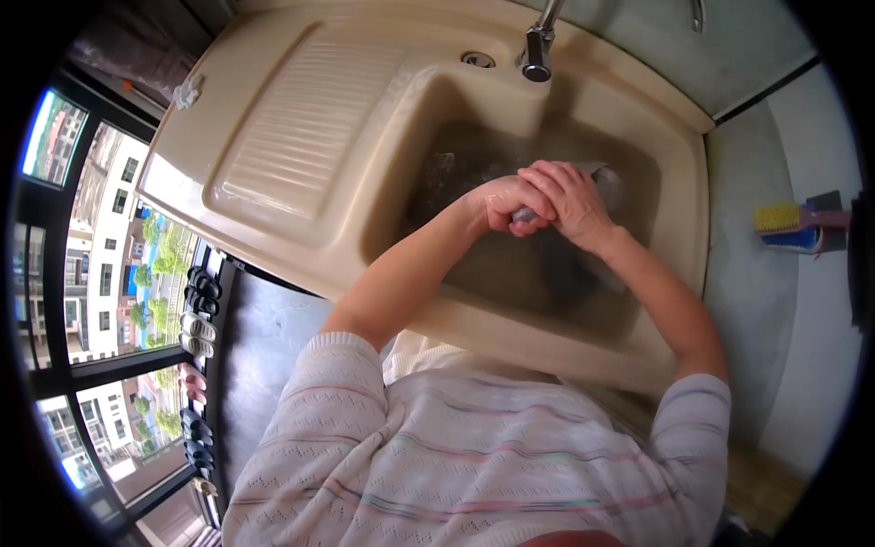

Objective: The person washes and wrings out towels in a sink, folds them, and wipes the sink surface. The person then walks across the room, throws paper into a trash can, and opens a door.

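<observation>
Over the basin of a beige sink (401,137), both my hands are closed together on a wet grey cloth (609,185). My left hand (512,202) is a fist, and a bit of the cloth shows at its lower side. My right hand (571,202) wraps over the left one's fingers, and more cloth bulges out beyond it. Murky water (474,264) fills the lower part of the basin. A dark, blurred shape (570,273) lies in the water beneath my hands; I cannot tell what it is.
A chrome faucet (538,59) hangs above the basin's far side. Left of the basin is a ribbed drainboard (301,128), with a crumpled white scrap (189,92) at its corner. A yellow-bristled brush (779,218) hangs at the right wall. Several shoes (198,333) line the window.
</observation>
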`<state>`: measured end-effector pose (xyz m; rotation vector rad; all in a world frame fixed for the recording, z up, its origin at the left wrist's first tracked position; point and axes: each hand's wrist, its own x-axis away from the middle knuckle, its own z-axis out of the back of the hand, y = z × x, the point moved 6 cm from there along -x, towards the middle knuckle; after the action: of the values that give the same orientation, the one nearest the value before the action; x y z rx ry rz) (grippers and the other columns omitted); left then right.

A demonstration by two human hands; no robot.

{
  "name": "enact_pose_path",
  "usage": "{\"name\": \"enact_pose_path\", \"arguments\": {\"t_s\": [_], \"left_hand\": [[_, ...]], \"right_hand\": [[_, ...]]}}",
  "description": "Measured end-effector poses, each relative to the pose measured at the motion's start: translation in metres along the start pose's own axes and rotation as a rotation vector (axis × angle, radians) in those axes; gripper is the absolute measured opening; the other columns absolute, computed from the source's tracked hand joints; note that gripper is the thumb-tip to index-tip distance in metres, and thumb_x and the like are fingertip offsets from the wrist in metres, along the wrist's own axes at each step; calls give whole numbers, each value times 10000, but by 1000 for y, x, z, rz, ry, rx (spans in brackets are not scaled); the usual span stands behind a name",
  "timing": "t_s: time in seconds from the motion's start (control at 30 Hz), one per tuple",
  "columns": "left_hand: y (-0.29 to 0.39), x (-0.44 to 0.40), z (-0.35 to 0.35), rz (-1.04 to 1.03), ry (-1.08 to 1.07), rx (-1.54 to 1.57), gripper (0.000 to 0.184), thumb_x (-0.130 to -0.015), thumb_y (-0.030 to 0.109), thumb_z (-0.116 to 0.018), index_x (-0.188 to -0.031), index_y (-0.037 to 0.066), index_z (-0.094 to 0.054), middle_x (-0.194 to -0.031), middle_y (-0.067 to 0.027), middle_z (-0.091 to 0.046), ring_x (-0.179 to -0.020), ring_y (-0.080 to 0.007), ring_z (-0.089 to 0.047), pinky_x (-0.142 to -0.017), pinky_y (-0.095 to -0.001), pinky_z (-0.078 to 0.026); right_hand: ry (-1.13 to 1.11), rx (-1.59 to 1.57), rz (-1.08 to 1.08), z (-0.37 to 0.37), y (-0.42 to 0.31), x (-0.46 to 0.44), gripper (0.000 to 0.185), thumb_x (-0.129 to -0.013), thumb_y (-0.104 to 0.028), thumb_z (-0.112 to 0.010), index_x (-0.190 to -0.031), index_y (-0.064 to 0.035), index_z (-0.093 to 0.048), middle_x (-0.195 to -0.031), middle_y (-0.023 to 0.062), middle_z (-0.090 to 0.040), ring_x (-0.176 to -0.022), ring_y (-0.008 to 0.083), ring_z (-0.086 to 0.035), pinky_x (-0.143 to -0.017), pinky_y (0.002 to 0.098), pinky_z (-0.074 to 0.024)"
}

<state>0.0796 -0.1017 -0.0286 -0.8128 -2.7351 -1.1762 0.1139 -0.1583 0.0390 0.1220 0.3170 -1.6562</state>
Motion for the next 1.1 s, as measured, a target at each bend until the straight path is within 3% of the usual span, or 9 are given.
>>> {"name": "enact_pose_path", "arguments": {"t_s": [0.17,0.27,0.47,0.57,0.7,0.73,0.87,0.97,1.1], "left_hand": [[-9,-13,14,58,151,-85,191,-639,62,-601,-552,92,-433,-524,-24,-429,-377,-91,-352,-340,-222,-220],[-4,-16,32,91,407,-592,86,-615,76,-603,-606,66,-519,-573,-65,-522,-442,-157,-490,-370,-289,-345],[10,1,19,84,753,-1504,228,-665,169,-615,-852,48,-664,-893,-151,-639,-891,-266,-618,-746,-332,-488],[9,-4,4,55,631,-1759,219,-681,197,-606,-859,75,-647,-870,-128,-641,-823,-274,-623,-703,-358,-498],[22,-1,-2,-68,757,-1629,220,-671,199,-621,-853,79,-644,-872,-131,-637,-858,-270,-617,-714,-371,-492],[28,4,0,-235,807,-1577,205,-690,205,-607,-835,61,-629,-728,-109,-629,-651,-236,-622,-554,-347,-486],[20,2,24,-63,437,-378,158,-727,189,-550,-627,74,-507,-469,-7,-426,-328,-74,-325,-316,-226,-218],[6,-14,-2,-10,-77,93,225,-710,156,-562,-541,109,-421,-457,6,-390,-335,-62,-307,-331,-209,-210],[13,-16,-12,-114,-54,49,239,-655,131,-608,-534,121,-402,-457,24,-360,-344,-63,-263,-331,-208,-184]], "right_hand": [[-13,132,-2,-23,24,-4,296,-719,-173,-562,-1007,-150,-498,-884,34,-519,-820,247,-566,-618,364,-480],[-100,127,-64,-41,33,-5,240,-709,-143,-572,-928,-111,-479,-840,78,-552,-759,290,-586,-607,397,-479],[-364,-73,-432,-87,45,12,344,-659,-93,-660,-950,-59,-480,-882,125,-610,-828,295,-599,-665,360,-483],[-358,-593,-394,-90,46,18,452,-635,-84,-703,-1035,-50,-495,-958,112,-614,-900,204,-597,-738,307,-473],[-401,-575,-443,-53,55,4,628,-595,-7,-715,-1164,-76,-459,-1058,81,-570,-970,231,-551,-820,328,-441],[-309,-344,-358,-33,46,-4,635,-598,-8,-709,-1174,-81,-453,-1069,81,-560,-976,247,-540,-820,335,-436],[26,196,-67,14,0,-6,597,-621,-26,-675,-1172,-103,-457,-1083,78,-529,-976,288,-507,-801,364,-414],[186,193,71,20,0,-9,442,-658,-69,-634,-1076,-107,-495,-989,76,-536,-911,275,-517,-739,370,-417],[62,178,113,11,32,-23,197,-706,-125,-581,-885,-95,-504,-813,70,-536,-796,252,-537,-644,362,-429]]}}
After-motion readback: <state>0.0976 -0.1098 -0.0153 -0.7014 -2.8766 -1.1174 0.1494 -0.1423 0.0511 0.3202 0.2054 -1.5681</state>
